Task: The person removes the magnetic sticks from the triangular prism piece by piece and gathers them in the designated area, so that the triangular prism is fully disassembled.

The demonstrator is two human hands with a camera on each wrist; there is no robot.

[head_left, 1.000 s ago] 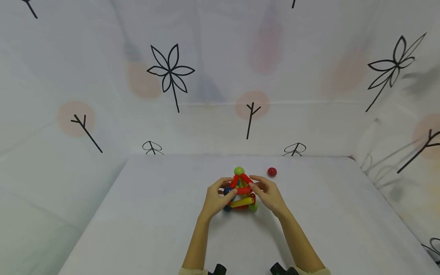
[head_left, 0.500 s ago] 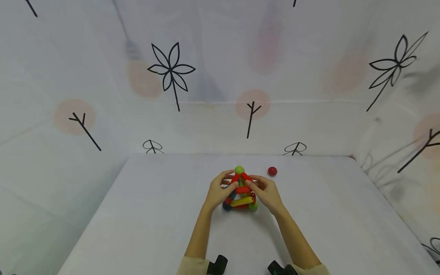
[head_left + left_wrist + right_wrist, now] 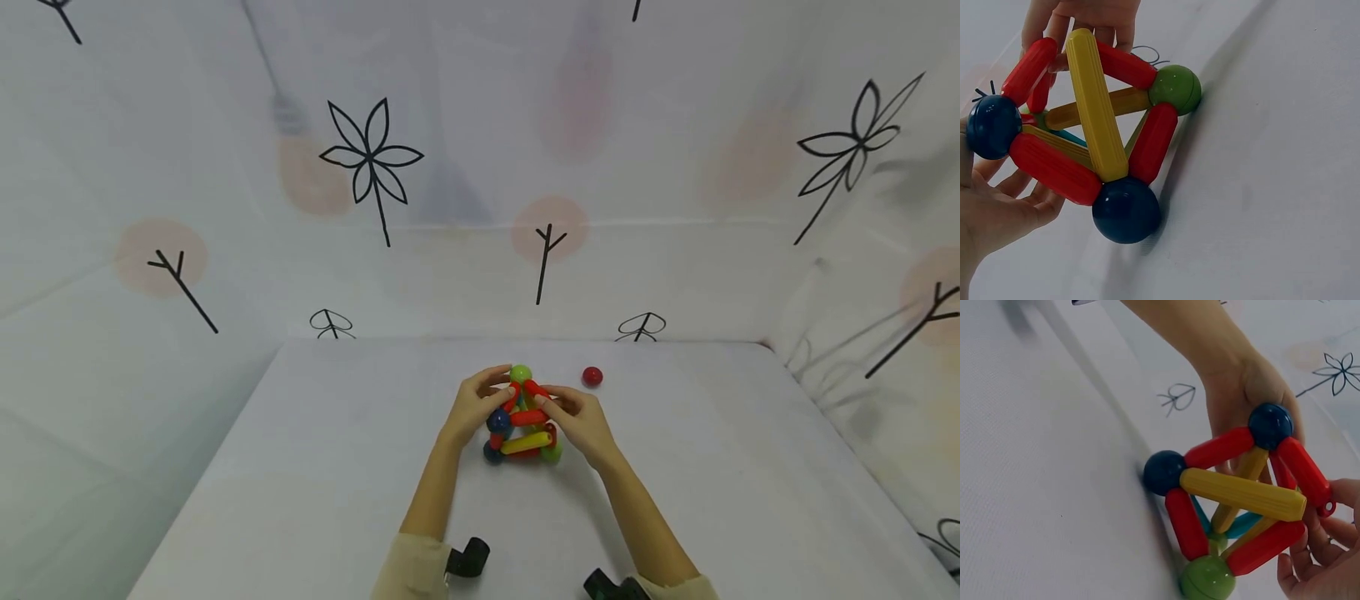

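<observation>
A frame of red, yellow and teal rods joined by coloured balls stands on the white table, a magnetic building set by its look. My left hand [image 3: 474,402] holds its upper left side, thumb just above the upper blue ball [image 3: 498,420] and fingers behind. With thumb and fingers my right hand [image 3: 583,419] pinches the right end of a red rod [image 3: 528,417], whose other end meets that blue ball. The left wrist view shows a yellow rod [image 3: 1094,106] rising from the lower blue ball [image 3: 1126,210], its far end free. A green ball [image 3: 521,374] tops the frame.
A loose red ball [image 3: 592,377] lies on the white table [image 3: 337,500] behind my right hand. White cloth with plant drawings [image 3: 450,275] hangs beyond the far edge and along the sides.
My left hand has shifted its hold, the thumb moving up so that the upper blue ball shows again. My right hand keeps its grip on the red rod, nearly still.
</observation>
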